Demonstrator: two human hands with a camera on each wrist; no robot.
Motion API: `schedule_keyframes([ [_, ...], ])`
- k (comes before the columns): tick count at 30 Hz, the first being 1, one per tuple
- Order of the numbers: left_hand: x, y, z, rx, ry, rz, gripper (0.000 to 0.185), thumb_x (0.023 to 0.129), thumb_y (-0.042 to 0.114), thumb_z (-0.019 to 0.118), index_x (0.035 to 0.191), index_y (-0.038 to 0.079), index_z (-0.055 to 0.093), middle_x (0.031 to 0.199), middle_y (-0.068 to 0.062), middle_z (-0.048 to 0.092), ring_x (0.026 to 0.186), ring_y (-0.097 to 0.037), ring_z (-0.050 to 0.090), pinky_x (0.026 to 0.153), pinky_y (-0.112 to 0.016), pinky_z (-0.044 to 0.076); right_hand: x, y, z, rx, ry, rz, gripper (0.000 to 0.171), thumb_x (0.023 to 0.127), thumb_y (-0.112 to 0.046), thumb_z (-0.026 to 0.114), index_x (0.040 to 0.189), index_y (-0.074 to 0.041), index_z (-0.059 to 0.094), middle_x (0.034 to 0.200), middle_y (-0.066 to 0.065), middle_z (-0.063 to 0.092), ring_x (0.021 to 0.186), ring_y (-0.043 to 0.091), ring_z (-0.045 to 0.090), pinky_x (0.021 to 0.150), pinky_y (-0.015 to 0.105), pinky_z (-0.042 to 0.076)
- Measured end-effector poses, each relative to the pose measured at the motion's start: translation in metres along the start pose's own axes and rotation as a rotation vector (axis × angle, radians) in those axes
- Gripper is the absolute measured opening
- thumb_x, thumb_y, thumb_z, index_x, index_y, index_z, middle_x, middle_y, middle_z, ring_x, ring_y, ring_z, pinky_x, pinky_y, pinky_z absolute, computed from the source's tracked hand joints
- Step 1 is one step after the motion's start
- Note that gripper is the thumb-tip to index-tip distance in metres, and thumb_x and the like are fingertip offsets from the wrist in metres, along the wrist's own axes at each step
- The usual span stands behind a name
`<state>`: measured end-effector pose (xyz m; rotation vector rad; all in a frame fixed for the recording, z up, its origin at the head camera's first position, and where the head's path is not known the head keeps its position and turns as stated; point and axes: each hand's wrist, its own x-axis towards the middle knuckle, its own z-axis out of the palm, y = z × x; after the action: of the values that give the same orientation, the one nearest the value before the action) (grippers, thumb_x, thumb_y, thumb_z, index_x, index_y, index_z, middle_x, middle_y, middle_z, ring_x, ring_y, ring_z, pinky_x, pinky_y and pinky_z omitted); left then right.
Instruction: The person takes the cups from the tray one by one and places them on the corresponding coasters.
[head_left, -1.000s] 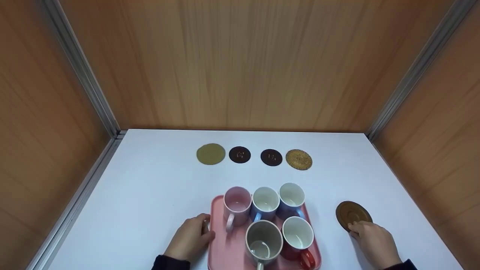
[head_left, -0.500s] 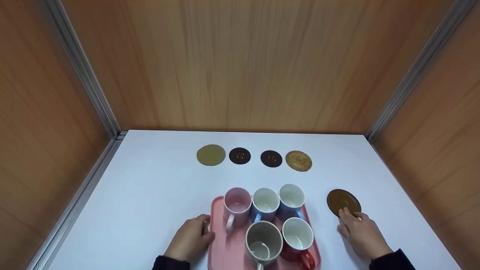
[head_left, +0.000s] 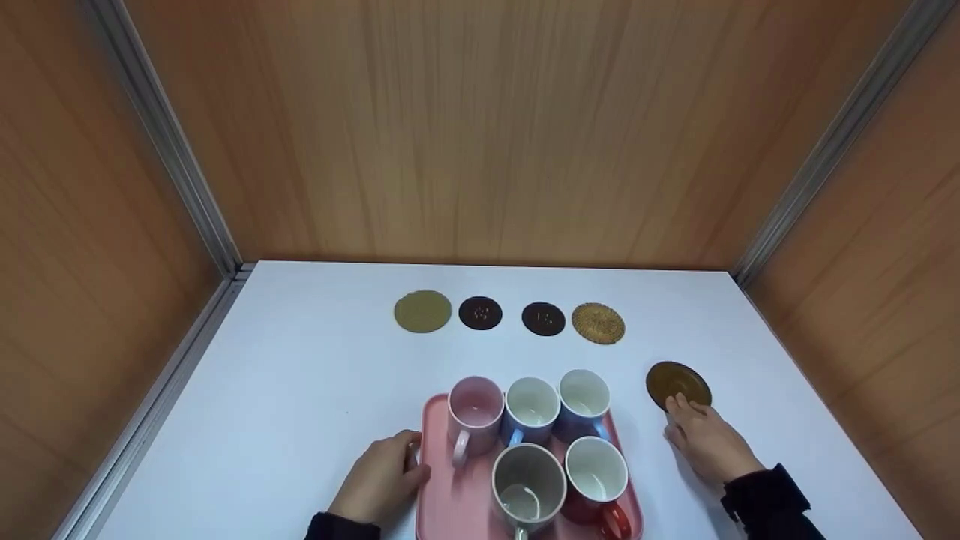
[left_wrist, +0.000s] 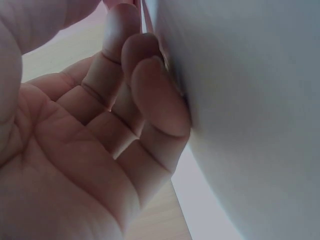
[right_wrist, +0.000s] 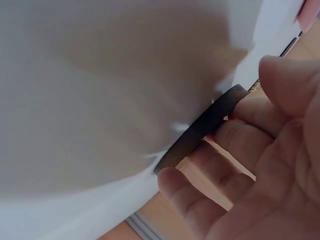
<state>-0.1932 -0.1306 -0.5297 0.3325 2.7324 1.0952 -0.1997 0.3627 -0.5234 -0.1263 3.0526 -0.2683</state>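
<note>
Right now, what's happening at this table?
A person's right hand touches the near edge of a brown saucer on the white table, right of a pink tray. The left hand rests at the tray's left edge. Five mugs stand on the tray. Four coasters lie in a row farther back.

the head view is evenly and softly lit from above, sharp at the centre, with straight wall edges bowing outward toward the corners. the white table (head_left: 300, 390) shows only faint shadows beside the mugs. both wrist views are dimmer and very close: the left hand (left_wrist: 75, 165) is shaded, the right hand (right_wrist: 260, 165) soft and blurred.
</note>
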Motion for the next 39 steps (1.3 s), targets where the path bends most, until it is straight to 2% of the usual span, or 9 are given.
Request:
schedule_keyframes([
  [13,0.0,0.0,0.001,-0.001,0.001,-0.004,0.044,0.086,0.018,0.073,0.124,-0.003,0.061,0.071,0.004,0.056,0.065,-0.011,0.051,0.064,-0.029,0.043,0.039,-0.001,-0.007,0.019,-0.033,0.005,0.061,0.102,-0.029,0.051,0.149,0.006,0.034,0.152,0.033,0.033,0.139,0.054,0.032,0.111,0.064,0.03],
  [21,0.002,-0.001,0.001,-0.011,-0.016,-0.029,0.044,0.087,0.019,0.073,0.124,-0.001,0.062,0.069,0.003,0.056,0.063,-0.013,0.051,0.062,-0.03,0.042,0.06,0.004,-0.01,0.016,-0.053,-0.03,0.062,0.102,-0.029,0.049,0.148,0.01,0.032,0.152,0.036,0.031,0.139,0.055,0.031,0.113,0.063,0.028],
  [26,0.001,0.0,0.001,-0.008,-0.009,-0.031,0.045,0.087,0.019,0.073,0.125,-0.002,0.061,0.07,0.003,0.056,0.064,-0.012,0.051,0.063,-0.029,0.042,0.068,0.002,-0.013,-0.004,-0.077,-0.037,0.066,0.101,-0.03,0.052,0.148,0.011,0.031,0.152,0.037,0.03,0.139,0.055,0.03,0.114,0.063,0.027],
  [33,-0.001,0.001,0.0,-0.006,0.017,0.016,0.037,0.086,0.017,0.072,0.117,0.0,0.064,0.068,0.005,0.055,0.061,-0.01,0.049,0.059,-0.027,0.04,0.08,0.004,-0.019,-0.015,-0.123,-0.046,0.075,0.098,-0.034,0.059,0.149,0.012,0.029,0.152,0.038,0.026,0.142,0.053,0.026,0.116,0.061,0.024],
  [39,-0.001,0.001,0.0,-0.014,0.001,-0.007,0.04,0.086,0.017,0.072,0.121,-0.001,0.063,0.068,0.004,0.056,0.062,-0.011,0.05,0.06,-0.028,0.041,0.087,0.002,-0.023,-0.012,-0.177,-0.028,0.081,0.096,-0.036,0.062,0.15,0.012,0.025,0.154,0.039,0.022,0.142,0.056,0.022,0.115,0.063,0.023],
])
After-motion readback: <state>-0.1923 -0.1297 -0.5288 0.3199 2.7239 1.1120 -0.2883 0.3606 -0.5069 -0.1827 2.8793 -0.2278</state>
